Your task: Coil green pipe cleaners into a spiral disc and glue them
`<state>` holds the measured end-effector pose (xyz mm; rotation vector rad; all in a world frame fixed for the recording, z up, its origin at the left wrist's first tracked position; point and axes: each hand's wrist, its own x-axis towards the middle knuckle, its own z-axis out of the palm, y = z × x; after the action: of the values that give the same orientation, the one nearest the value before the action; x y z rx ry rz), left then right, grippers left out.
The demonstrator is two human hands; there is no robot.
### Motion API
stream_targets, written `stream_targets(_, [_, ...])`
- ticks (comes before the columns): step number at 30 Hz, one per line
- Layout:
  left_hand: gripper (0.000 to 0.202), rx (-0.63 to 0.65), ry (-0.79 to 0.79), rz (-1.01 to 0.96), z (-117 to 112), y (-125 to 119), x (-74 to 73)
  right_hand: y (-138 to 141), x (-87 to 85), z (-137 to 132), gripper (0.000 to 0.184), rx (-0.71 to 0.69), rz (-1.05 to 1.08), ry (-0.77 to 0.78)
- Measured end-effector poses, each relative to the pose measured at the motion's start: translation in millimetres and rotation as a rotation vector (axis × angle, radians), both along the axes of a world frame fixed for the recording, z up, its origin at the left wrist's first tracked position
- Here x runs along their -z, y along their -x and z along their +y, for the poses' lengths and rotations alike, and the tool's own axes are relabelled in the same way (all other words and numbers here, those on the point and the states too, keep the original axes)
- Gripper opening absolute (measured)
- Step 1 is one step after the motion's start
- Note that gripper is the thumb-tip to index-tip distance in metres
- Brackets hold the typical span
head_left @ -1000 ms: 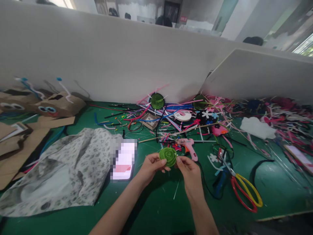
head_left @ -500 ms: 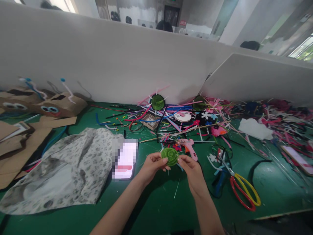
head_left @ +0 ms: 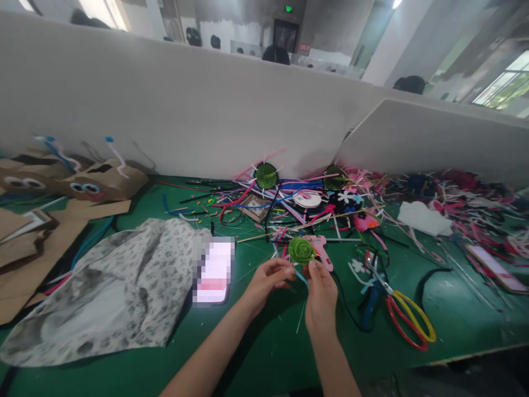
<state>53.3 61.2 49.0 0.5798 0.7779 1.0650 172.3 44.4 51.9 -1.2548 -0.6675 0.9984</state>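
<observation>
A green coiled spiral disc is held up just above the green table, in front of a pink glue gun. My right hand pinches the disc's lower edge with its fingertips. My left hand is just left of and below the disc, fingers curled into a pinch. Whether it touches the disc is unclear. A thin blue strand shows between the two hands.
A phone with a blurred screen and a patterned cloth lie to the left. Red-and-yellow scissors lie to the right. A heap of coloured pipe cleaners fills the back, under white partition boards. Brown paper crafts sit far left.
The green disc has moved forward and slightly right, toward the glue gun. My left hand's fingers have slipped off its left edge while my right hand keeps hold.
</observation>
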Motion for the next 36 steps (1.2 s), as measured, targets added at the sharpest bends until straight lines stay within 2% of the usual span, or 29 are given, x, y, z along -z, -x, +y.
stream_targets(10, [0.036,-0.035,-0.013,-0.031,-4.1,-3.0,2.3,26.2,6.8,-7.0,0.035,0.086,-0.075,-0.052])
stream_targets(19, [0.037,-0.012,0.001,-0.050,-6.6,-7.3,7.1,30.9,10.1,-8.7,0.038,0.115,-0.085,-0.061])
stream_targets(36, [0.037,-0.004,0.020,-0.080,-5.4,-3.6,5.8,32.5,13.0,-10.0,0.039,0.097,-0.105,-0.070])
